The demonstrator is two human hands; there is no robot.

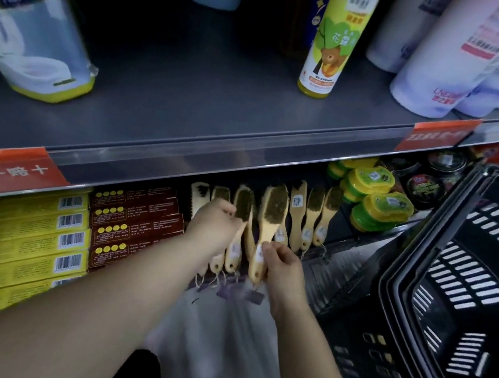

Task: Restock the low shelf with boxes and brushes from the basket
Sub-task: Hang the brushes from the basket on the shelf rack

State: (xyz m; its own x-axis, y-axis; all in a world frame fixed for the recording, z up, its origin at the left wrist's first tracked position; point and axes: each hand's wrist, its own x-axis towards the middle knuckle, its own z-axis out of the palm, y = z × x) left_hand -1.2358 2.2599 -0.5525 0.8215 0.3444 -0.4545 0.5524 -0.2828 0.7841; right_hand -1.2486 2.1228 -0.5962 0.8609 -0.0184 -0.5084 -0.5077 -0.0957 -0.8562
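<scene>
Left hand [215, 225]: reaches in under the upper shelf, fingers curled round the neck of the second brush [243, 204], just below its bristles.
Right hand [282, 267]: thumb and fingers pinch the tagged handle of the near brush [269, 220], which stands bristle head up, just in front of the row.
Low shelf [370, 234]: carries the goods in groups from left to right: boxes, brushes, tubs, tins.
Yellow boxes [32, 238]: a stack of long flat boxes at the left, barcoded ends facing out.
Red boxes [137, 224]: a stack of dark red boxes touching the yellow ones on their right, with rows of yellow dots on the labels.
Brush row [313, 217]: wooden brushes with dark bristles stand side by side, heads to the back, handles forward, string tags hanging off the handle ends. Both held brushes are in the middle of this row.
Tubs [380, 204]: green and yellow oval tubs, stacked right of the brushes.
Tins [424, 187]: black round tins behind the tubs.
Basket [453, 281]: black plastic, tilted beside the shelf at the right, well apart from both hands. Its slotted inner walls show.
Upper shelf [190, 100]: holds a box with a toilet picture [31, 23], a yellow spray can [336, 37] and white bottles [446, 56].
</scene>
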